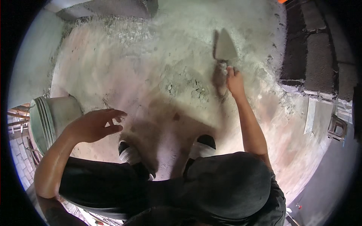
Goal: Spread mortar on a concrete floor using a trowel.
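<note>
My right hand [235, 83] is wrapped round the handle of a trowel [226, 47], whose pointed, grey blade is directed away from me just over the dusty floor [132, 75]. A dark shadow falls along the blade's left side. Left of the trowel, crumbled mortar [184, 84] lies in a patch of small grey lumps. My left hand [98, 125] hangs above the floor near my left knee, its fingers loosely curved and apart, with nothing in them. Just beyond its wrist is a pale bucket [62, 111].
A block wall [318, 52] rises at the far right, with a small stool-like object [336, 128] near its closer end. Smooth walls bound the far left. Paving bricks [20, 158] show behind the bucket. My shoes [205, 145] stand on the floor between my hands.
</note>
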`<action>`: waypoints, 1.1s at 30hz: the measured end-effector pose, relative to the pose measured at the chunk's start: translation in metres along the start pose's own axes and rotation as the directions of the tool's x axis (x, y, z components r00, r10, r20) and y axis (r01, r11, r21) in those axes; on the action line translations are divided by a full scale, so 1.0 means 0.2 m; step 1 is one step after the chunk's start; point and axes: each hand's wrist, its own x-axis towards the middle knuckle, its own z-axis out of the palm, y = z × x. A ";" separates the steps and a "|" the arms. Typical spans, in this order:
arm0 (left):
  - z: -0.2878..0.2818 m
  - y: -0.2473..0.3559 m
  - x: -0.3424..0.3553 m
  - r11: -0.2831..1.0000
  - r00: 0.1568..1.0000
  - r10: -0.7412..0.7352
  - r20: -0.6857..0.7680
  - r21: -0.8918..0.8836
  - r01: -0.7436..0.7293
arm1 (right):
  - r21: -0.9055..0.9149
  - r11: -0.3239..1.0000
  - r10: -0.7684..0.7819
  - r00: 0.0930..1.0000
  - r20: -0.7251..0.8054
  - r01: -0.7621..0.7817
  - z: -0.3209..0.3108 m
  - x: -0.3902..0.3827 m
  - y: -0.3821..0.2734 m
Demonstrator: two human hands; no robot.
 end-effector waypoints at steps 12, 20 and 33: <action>0.02 -0.03 0.00 0.997 0.997 0.062 -0.054 0.055 -0.059 | 0.063 0.975 0.171 0.899 0.403 -0.214 -0.15 -0.06 -0.22; 0.00 -0.01 -0.02 0.997 0.997 0.076 -0.022 -0.005 -0.076 | -0.121 0.992 0.087 0.878 0.471 -0.033 -0.14 -0.03 -0.15; 0.04 -0.09 -0.16 0.999 1.000 0.010 0.014 -0.035 -0.009 | -0.151 0.989 0.068 0.852 0.519 0.012 0.01 0.12 -0.43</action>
